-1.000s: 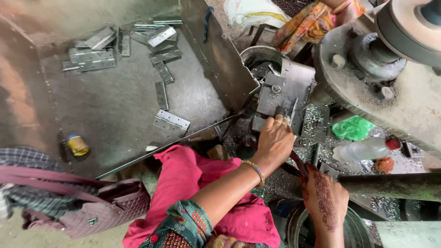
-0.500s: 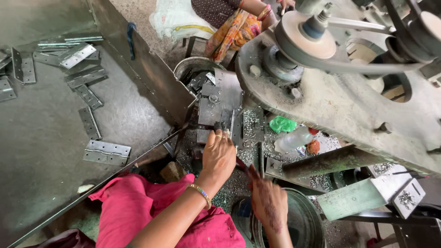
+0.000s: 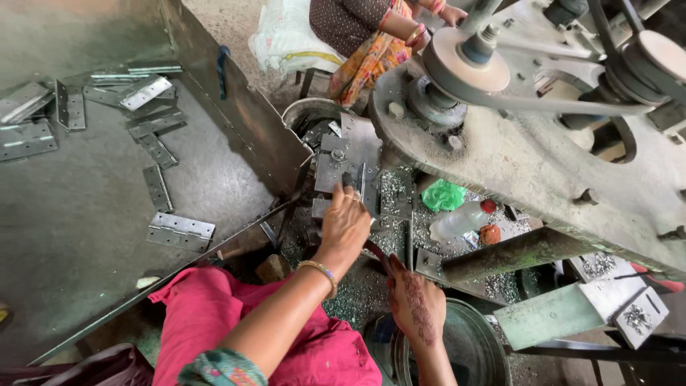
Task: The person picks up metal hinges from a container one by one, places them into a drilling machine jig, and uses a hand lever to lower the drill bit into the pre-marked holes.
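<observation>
The small grey steel fixture block (image 3: 350, 161) stood bolted at the edge of the big grey drilling machine (image 3: 514, 164), directly ahead of the person and just beyond the fingertips of the left hand (image 3: 345, 227). A flat metal piece seemed to sit upright in the fixture with its long axis running away from the person, though the fingers hid most of it, so its exact shape could not be told. The left hand lay palm down with its fingers curled forward onto the fixture's near face; its grip looked pressed against the part rather than wrapped round it, and whether it pinched anything could not be told. The right hand (image 3: 416, 304) was lower and nearer the body, well back from the fixture, its fingers closed on a dark red curved handle (image 3: 376, 256) that ran up toward the machine base. So the left hand was plainly the nearer of the two to the fixture. Silvery metal shavings (image 3: 389, 196) littered the bed around it. To the left, on the grey sheet-metal worktop (image 3: 86, 236), lay flat steel hinges (image 3: 180, 231), well apart from both hands. A round metal tub (image 3: 471, 347) sat beside the right wrist.
</observation>
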